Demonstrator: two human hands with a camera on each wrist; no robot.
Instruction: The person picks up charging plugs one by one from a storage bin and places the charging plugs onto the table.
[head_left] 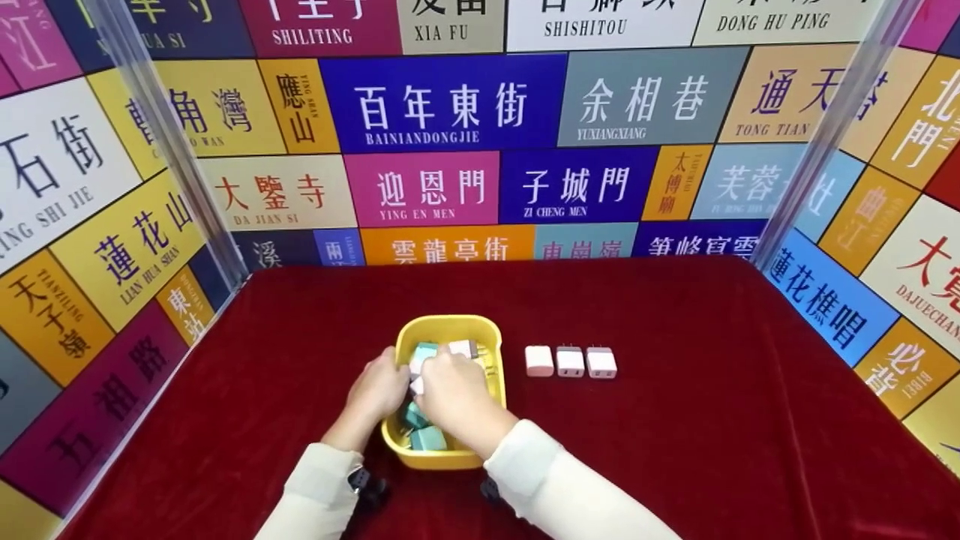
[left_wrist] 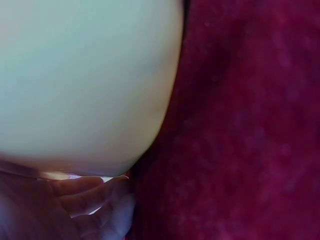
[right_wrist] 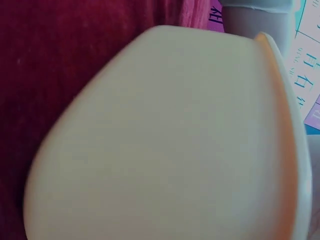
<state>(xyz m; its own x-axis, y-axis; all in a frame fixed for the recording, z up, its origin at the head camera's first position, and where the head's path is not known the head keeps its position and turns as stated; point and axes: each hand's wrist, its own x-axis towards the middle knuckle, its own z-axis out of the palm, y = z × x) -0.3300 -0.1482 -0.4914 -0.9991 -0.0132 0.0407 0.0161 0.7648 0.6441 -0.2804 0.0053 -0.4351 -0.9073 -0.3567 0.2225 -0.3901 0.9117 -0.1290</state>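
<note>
A yellow plastic bin (head_left: pixel 444 459) stands on the cloth, holding several plug-in chargers. Green chargers (head_left: pixel 428 439) lie at its near end, and a white charger with a grey end (head_left: pixel 463 349) is at the far end. My left hand (head_left: pixel 377 385) grips the bin's left rim; in the left wrist view its fingers (left_wrist: pixel 92 202) lie along the outer wall. Down inside the bin is my right hand (head_left: pixel 454 390), fingertips among the chargers beside a white one (head_left: pixel 417 385). Its fingertips are hidden, so I cannot tell whether it pinches a charger. The bin's outer wall (right_wrist: pixel 165 130) fills the right wrist view.
Right of the bin, three chargers stand side by side in a row: a plain white one (head_left: pixel 538 361), then two with grey ends (head_left: pixel 570 361). Dark red velvet cloth (head_left: pixel 697 435) covers the table. Panels with printed street names (head_left: pixel 442 101) enclose its back and sides.
</note>
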